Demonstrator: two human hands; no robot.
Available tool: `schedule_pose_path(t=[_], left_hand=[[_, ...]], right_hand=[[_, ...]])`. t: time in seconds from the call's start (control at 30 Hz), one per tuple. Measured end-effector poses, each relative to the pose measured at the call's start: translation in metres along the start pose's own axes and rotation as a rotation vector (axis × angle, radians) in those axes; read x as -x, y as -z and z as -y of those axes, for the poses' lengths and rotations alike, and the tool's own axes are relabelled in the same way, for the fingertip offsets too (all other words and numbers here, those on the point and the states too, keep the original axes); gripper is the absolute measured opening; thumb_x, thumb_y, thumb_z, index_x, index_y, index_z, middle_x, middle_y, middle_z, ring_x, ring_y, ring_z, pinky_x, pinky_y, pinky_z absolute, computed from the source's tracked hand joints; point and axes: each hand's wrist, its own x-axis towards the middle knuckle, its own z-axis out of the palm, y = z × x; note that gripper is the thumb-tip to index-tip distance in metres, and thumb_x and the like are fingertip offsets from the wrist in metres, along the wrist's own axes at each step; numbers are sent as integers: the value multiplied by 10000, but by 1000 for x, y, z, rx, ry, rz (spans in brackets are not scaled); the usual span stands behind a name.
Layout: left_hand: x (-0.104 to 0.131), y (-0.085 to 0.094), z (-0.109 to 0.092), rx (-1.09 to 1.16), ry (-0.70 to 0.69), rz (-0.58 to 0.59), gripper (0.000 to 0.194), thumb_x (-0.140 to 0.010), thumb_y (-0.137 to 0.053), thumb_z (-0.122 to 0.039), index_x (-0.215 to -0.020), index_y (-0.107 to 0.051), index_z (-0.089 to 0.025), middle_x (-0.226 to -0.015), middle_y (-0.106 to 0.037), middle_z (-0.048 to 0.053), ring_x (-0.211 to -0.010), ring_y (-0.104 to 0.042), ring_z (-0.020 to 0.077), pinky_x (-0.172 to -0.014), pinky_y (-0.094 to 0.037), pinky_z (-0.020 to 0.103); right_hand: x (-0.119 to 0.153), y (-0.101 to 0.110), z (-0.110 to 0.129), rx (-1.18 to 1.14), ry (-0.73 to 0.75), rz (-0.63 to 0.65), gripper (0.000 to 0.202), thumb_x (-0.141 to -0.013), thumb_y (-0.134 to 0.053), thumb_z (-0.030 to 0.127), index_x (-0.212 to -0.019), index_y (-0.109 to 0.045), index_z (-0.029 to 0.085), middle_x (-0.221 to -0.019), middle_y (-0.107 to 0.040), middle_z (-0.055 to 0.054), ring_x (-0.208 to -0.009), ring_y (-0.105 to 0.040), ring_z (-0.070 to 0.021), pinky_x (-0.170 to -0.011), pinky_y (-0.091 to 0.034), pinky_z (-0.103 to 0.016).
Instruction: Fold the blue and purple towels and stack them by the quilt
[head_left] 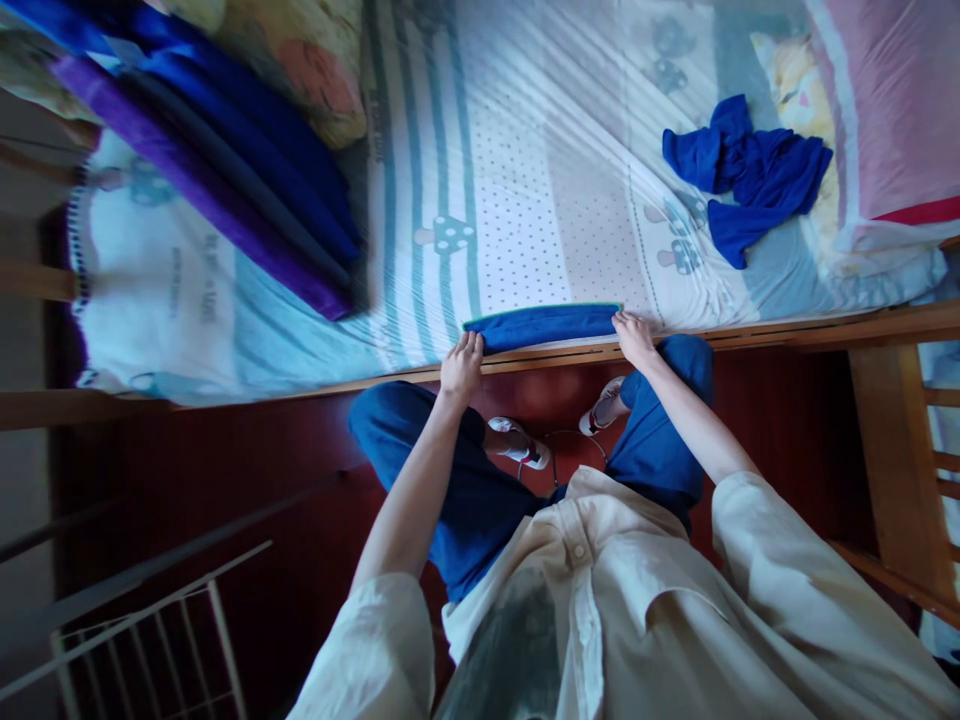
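Note:
A blue cloth with a thin green edge lies as a long narrow strip along the near edge of the bed. At its left end, my left hand has its fingers closed on the corner. My right hand pinches the opposite end, so the strip stretches between both hands. Part of each end is hidden under the fingers. Another blue cloth lies crumpled on the bed to the right, away from both hands.
Folded blue and purple fabrics are stacked at the left of the bed sheet. A pink pillow sits at the far right. The wooden bed rail runs before my knees. A white metal rack stands at lower left.

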Motion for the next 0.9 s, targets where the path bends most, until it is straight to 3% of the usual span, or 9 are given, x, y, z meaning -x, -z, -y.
schedule_pose_path(t=[0.2,0.37,0.53,0.77,0.9], left_hand=[[1,6,-4,73,35,-7,627,-873,-407,-43,-1490,-513,-76,-1545,-503,247,-1504,-411,334,-1191,-409,522],[-6,10,5,232,112,-98,610,-819,-438,-50,-1393,-627,-128,-1437,-633,162,-1394,-548,279,-1199,-415,438],[-16,13,12,354,231,-166,526,-788,-527,-113,-1289,-689,-121,-1279,-721,152,-1267,-635,304,-1161,-435,424],[-29,12,18,487,455,-200,329,-851,-580,-251,-1152,-679,-161,-1028,-746,90,-992,-703,248,-947,-530,350],[-34,9,24,465,582,-225,241,-895,-568,-329,-1055,-655,-170,-875,-712,79,-985,-696,267,-908,-526,356]], right_hand=[[1,3,2,-100,-47,-1,442,-941,-436,11,-1262,-719,117,-1399,-665,-173,-1360,-570,-263,-1160,-424,-403],[-5,5,-13,-245,-105,-19,498,-895,-498,30,-1339,-689,151,-1375,-684,-118,-1326,-600,-251,-1192,-430,-413],[-19,2,-27,-372,-144,-25,477,-860,-525,69,-1300,-695,144,-1303,-719,-118,-1268,-638,-254,-1164,-459,-444],[-36,-6,-32,-388,-253,-109,323,-923,-573,247,-1207,-692,150,-1112,-762,-134,-1080,-701,-273,-1022,-539,-415],[-40,-12,-38,-365,-315,-128,282,-980,-544,372,-1085,-698,160,-1036,-763,-142,-1029,-704,-275,-973,-548,-400]])
